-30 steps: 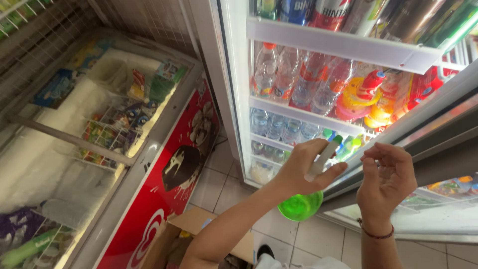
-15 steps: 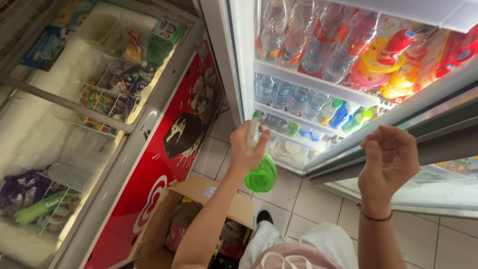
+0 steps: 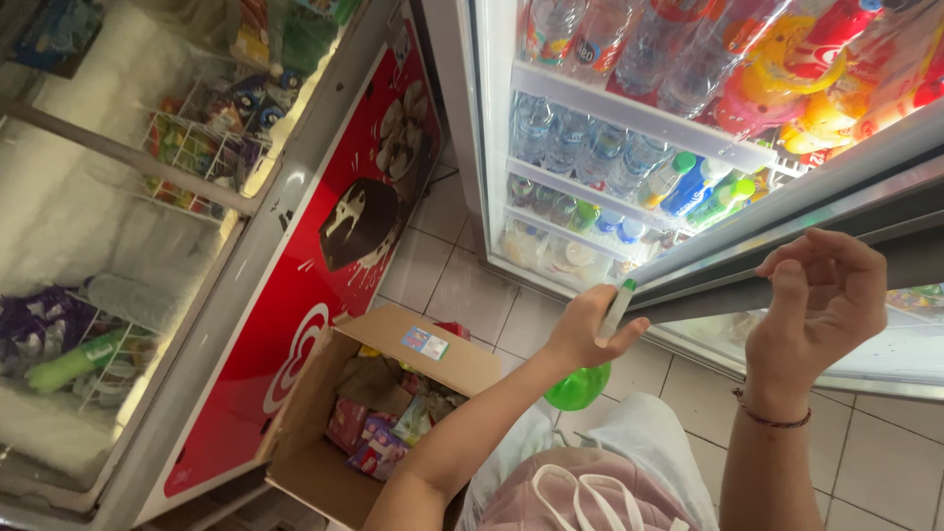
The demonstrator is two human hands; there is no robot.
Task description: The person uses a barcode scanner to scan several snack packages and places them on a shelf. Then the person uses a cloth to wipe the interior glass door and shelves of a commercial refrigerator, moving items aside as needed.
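Note:
My left hand [image 3: 588,332] grips the neck of a green plastic bottle [image 3: 580,385] that hangs upside down, its round green base below my palm and its pale top sticking up past my fingers. The hand is low, in front of the bottom shelves of the drinks fridge [image 3: 629,118]. My right hand [image 3: 821,300] rests on the edge of the fridge's open glass door [image 3: 787,256], fingers curled over it, holding the door. A thin bracelet circles that wrist.
An open cardboard box [image 3: 393,383] with colourful packets stands on the tiled floor by my knees. A red chest freezer [image 3: 334,246] with frosted baskets of ice creams fills the left. Fridge shelves hold water and coloured drink bottles.
My left hand has come down and away from the fridge shelves with the green bottle. The view has tilted down, showing more of the box. My right hand stays on the door.

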